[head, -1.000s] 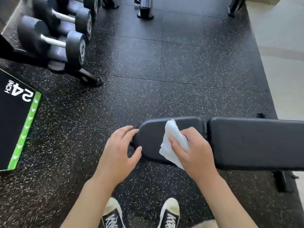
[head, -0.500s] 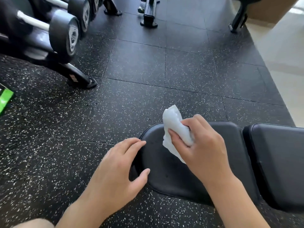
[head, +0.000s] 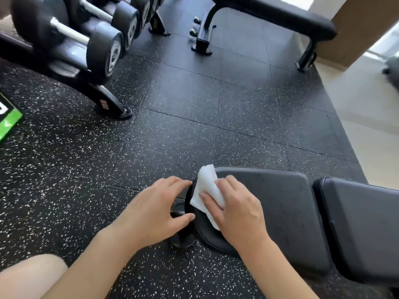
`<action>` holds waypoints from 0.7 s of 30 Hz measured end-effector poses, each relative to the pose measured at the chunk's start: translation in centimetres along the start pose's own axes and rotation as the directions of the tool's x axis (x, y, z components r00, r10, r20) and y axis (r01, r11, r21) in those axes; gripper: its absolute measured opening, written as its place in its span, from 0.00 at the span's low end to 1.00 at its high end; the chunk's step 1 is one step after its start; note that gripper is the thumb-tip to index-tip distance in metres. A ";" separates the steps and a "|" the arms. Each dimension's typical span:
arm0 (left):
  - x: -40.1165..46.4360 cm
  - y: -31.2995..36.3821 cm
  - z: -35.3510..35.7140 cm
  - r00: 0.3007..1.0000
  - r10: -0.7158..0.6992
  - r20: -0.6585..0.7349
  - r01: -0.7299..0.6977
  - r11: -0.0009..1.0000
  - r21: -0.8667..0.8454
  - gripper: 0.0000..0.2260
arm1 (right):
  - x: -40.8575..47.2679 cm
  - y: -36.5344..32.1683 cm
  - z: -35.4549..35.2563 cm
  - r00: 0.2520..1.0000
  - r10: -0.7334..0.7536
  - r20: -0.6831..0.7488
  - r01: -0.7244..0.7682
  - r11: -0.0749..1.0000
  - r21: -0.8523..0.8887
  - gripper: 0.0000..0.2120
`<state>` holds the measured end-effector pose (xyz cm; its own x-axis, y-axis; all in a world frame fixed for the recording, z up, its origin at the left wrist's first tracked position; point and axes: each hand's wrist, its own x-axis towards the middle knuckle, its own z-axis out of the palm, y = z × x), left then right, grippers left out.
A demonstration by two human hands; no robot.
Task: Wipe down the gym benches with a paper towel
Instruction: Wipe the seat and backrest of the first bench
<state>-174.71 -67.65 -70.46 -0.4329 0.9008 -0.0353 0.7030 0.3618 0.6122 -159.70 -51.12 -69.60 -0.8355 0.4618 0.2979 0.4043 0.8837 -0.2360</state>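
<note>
Your right hand presses a crumpled white paper towel flat under its fingers onto the rounded end of the black padded gym bench. Your left hand rests spread open at that end, fingertips and thumb touching the pad's edge, holding nothing. A steel dumbbell rack at far left carries black rubber-headed dumbbells in a row. The bench stands on a black rubber tile floor flecked with white. A second black flat bench stands well apart beyond it, near pale tiled flooring. A green-edged black box shows at the left edge.
</note>
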 end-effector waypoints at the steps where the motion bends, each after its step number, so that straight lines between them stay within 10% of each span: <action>1: 0.2 -0.3 -0.1 1.000 0.008 0.006 -0.008 1.000 -0.009 0.34 | -1.1 0.0 -0.1 1.000 -0.012 0.005 0.012 1.000 -0.006 0.18; 21: 1.0 -0.9 0.5 0.999 0.017 0.042 -0.014 0.999 -0.050 0.40 | 0.1 -1.6 0.3 0.999 0.006 -0.047 -0.010 0.996 -0.091 0.15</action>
<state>-175.49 -66.96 -71.43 -0.3968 0.9160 -0.0587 0.6804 0.3364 0.6511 -160.53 -52.53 -69.47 -0.8145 0.4703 0.3397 0.4450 0.8822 -0.1542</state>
